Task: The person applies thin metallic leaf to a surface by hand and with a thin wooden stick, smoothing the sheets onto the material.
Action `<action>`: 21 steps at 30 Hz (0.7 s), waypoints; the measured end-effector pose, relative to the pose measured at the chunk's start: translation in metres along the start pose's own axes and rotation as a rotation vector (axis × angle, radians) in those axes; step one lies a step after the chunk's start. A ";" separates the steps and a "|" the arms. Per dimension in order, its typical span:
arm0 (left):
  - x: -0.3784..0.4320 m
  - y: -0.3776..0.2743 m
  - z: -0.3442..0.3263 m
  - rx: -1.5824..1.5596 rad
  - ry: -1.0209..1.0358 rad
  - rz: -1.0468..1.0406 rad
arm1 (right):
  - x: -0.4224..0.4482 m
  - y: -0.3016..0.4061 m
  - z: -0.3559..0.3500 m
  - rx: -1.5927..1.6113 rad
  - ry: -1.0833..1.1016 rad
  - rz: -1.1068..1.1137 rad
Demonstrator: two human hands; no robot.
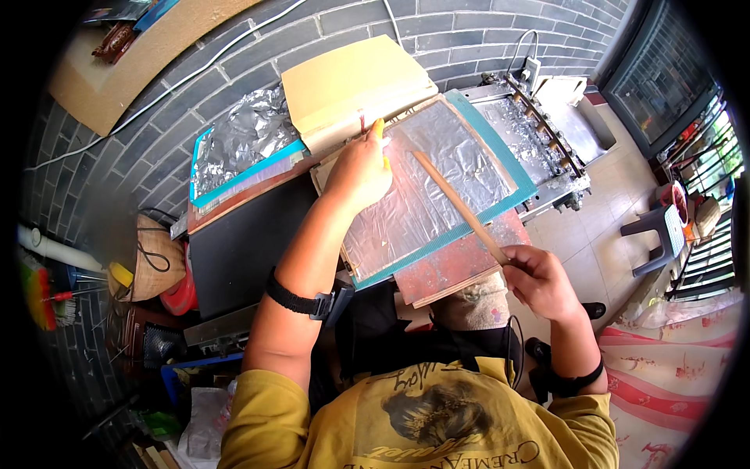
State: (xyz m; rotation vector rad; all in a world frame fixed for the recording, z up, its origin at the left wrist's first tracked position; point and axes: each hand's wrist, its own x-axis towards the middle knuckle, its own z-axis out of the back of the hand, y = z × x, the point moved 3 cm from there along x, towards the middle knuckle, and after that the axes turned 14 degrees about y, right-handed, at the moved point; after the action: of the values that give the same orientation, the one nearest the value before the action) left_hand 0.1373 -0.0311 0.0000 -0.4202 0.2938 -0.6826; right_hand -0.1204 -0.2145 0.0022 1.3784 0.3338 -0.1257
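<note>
My left hand (361, 170) is at the upper left edge of a foil-like silvery sheet (433, 205). Its fingers are curled, with yellow covers on some fingertips; a small whitish bit shows beside them, and I cannot tell whether it is held. The sheet lies on a framed board over a teal ribbed mat (498, 138). In my right hand (539, 281) is one end of a thin flat wooden stick (460, 208), which slants up and left over the sheet. Just beyond my left hand is a stack of yellowish paper (357, 88).
A blue-rimmed tray (252, 193) of crumpled foil stands at the left. Under the mat is a reddish board (451, 264). A metal device with a rail (542, 132) stands at the back right, and a grey stool (659, 234) is on the tiled floor.
</note>
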 end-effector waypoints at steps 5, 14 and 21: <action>0.001 0.005 -0.005 -0.029 -0.052 -0.080 | 0.024 -0.001 -0.006 0.000 -0.091 0.092; -0.004 0.001 -0.005 -0.048 -0.056 -0.061 | 0.027 0.001 -0.004 0.130 -0.234 0.057; -0.003 -0.002 -0.004 -0.040 -0.041 -0.044 | 0.025 -0.002 -0.006 0.175 -0.271 0.097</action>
State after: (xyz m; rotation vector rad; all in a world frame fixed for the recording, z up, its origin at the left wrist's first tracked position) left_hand 0.1326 -0.0314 -0.0018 -0.4790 0.2601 -0.7107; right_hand -0.0982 -0.2067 -0.0077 1.5263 0.0295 -0.2636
